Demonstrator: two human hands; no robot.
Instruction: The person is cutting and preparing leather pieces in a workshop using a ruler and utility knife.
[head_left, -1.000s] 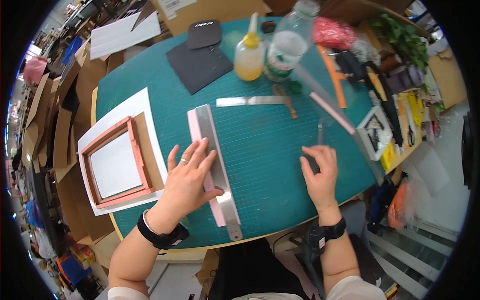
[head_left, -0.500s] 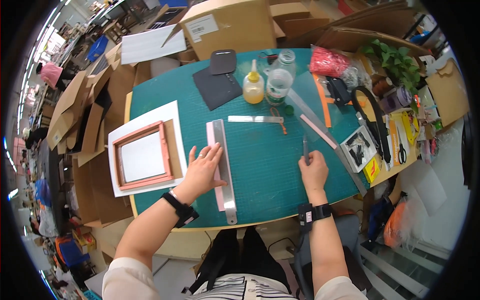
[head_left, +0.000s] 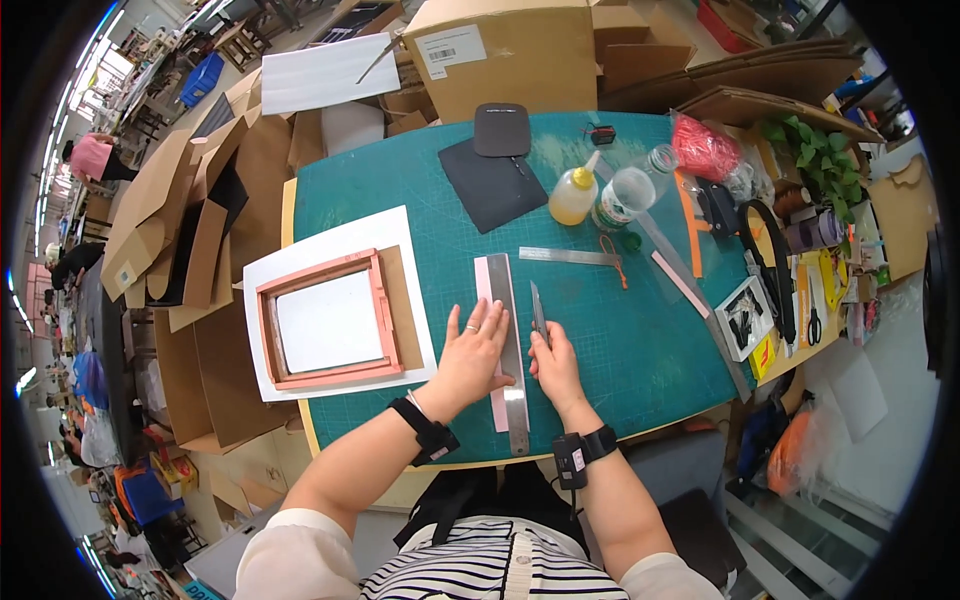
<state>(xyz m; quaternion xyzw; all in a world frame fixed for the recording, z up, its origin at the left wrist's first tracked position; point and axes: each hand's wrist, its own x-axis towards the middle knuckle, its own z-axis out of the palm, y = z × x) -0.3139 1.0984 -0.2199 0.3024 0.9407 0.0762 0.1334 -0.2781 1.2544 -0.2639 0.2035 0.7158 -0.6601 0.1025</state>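
Observation:
My left hand [head_left: 470,358] lies flat with fingers spread, pressing on a steel ruler [head_left: 517,425] and the pink strip [head_left: 484,275] beneath its left side. Just right of the ruler, my right hand [head_left: 558,368] grips a slim utility knife [head_left: 539,312], its tip pointing away from me. Whether the blade touches the mat I cannot tell. All of this is on a green cutting mat [head_left: 620,340]. Left of my left hand, a pink rectangular frame [head_left: 383,315] rests on a brown board and a white sheet [head_left: 415,250].
A shorter ruler [head_left: 562,256] lies beyond the knife, near a yellow-capped glue bottle [head_left: 573,198] and a glass jar [head_left: 627,195]. Dark pads [head_left: 490,185] sit at the back. Rightward are a long ruler [head_left: 728,360], a white tray [head_left: 745,318] and scissors [head_left: 815,326]. Cardboard boxes [head_left: 500,60] surround the table.
My right hand has moved left with the knife, from open mat to beside the ruler. My left hand still presses the ruler and strip. The whole view has shifted a little.

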